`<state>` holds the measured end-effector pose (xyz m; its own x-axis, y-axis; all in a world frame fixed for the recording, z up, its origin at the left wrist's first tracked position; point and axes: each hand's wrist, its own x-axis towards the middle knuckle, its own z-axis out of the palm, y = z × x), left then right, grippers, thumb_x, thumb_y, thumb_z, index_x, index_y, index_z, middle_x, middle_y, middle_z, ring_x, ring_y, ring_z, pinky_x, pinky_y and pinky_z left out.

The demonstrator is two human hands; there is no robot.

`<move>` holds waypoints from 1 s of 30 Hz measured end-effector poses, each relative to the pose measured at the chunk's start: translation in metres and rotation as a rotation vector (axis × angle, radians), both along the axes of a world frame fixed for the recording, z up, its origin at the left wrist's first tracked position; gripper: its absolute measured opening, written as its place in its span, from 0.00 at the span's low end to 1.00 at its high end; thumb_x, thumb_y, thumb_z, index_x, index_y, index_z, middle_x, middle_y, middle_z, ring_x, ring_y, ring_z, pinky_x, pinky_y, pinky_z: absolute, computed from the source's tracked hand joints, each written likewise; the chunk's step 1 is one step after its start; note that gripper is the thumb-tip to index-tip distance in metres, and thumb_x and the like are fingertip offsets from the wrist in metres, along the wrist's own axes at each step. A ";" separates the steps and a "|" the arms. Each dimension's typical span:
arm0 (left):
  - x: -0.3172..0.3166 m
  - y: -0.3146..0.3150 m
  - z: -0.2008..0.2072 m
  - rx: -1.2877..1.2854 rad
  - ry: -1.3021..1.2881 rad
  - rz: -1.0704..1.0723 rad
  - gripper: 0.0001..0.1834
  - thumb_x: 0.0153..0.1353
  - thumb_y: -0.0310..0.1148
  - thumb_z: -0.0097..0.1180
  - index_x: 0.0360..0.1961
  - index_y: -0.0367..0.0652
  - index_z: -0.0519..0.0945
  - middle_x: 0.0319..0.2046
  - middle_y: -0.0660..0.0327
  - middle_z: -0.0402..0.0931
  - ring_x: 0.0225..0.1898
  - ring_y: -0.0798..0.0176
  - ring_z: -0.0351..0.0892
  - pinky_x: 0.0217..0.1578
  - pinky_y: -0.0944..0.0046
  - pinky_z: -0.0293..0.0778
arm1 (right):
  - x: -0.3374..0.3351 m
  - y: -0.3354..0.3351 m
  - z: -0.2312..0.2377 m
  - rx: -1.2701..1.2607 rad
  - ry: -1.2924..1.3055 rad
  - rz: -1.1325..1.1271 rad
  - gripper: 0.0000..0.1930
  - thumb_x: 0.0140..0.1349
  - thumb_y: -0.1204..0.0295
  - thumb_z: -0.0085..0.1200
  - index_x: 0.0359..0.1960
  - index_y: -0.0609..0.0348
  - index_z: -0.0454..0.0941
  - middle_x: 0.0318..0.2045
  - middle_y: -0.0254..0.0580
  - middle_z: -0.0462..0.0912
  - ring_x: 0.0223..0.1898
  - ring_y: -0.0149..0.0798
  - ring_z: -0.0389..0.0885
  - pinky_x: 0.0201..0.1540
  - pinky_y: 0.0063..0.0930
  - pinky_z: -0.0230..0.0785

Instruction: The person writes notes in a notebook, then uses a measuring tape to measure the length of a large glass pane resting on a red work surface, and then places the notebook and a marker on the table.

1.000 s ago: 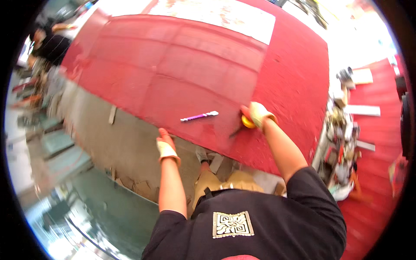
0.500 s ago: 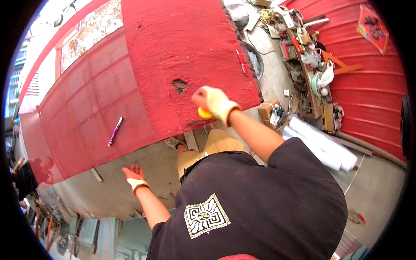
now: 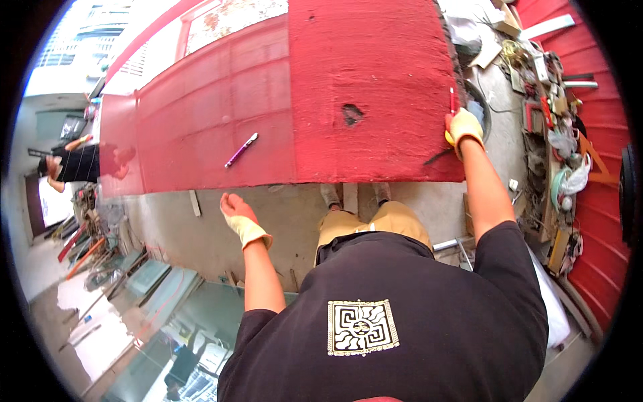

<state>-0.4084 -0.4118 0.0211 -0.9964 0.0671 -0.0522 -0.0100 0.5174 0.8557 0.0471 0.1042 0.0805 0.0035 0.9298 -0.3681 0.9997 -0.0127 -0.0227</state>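
Note:
A large table with a red cloth cover lies before me, and a clear glass sheet covers its left part. My left hand, in a cream glove with orange fingers, hangs in the air just off the near edge. Its fingers are stretched out and hold nothing. At the table's right edge my right hand, gloved alike, closes on a small yellow object, mostly hidden by the glove. A red pen lies just beyond its fingertips. On the glass rests a purple pen-shaped tool.
A cluttered shelf with tools and bags stands at the right, by a red corrugated wall. Glass panes lean at the lower left. Another person in dark clothing stands at the far left. The red cover has a hole.
My right hand has moved right along the table to its right edge by the red pen, carrying the yellow object. My left hand stays off the near edge. The view has turned.

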 end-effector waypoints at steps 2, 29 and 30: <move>-0.004 0.009 0.019 -0.062 0.039 -0.049 0.23 0.81 0.39 0.57 0.69 0.37 0.77 0.58 0.54 0.82 0.54 0.58 0.81 0.60 0.57 0.77 | -0.012 0.003 -0.003 -0.107 0.075 -0.015 0.24 0.72 0.52 0.59 0.54 0.60 0.90 0.58 0.61 0.89 0.65 0.62 0.85 0.66 0.53 0.78; 0.104 0.219 0.033 0.030 0.129 -1.200 0.17 0.74 0.30 0.62 0.60 0.35 0.85 0.54 0.46 0.86 0.58 0.45 0.86 0.63 0.52 0.78 | -0.158 -0.183 0.025 0.172 0.467 0.190 0.31 0.72 0.49 0.64 0.69 0.53 0.78 0.65 0.54 0.79 0.66 0.58 0.80 0.70 0.50 0.73; 0.121 0.227 0.041 0.046 0.131 -1.237 0.17 0.74 0.30 0.61 0.60 0.36 0.85 0.54 0.47 0.86 0.58 0.45 0.86 0.63 0.52 0.78 | -0.143 -0.190 0.026 0.224 0.498 0.203 0.32 0.71 0.50 0.66 0.70 0.53 0.78 0.68 0.55 0.78 0.69 0.58 0.78 0.72 0.49 0.72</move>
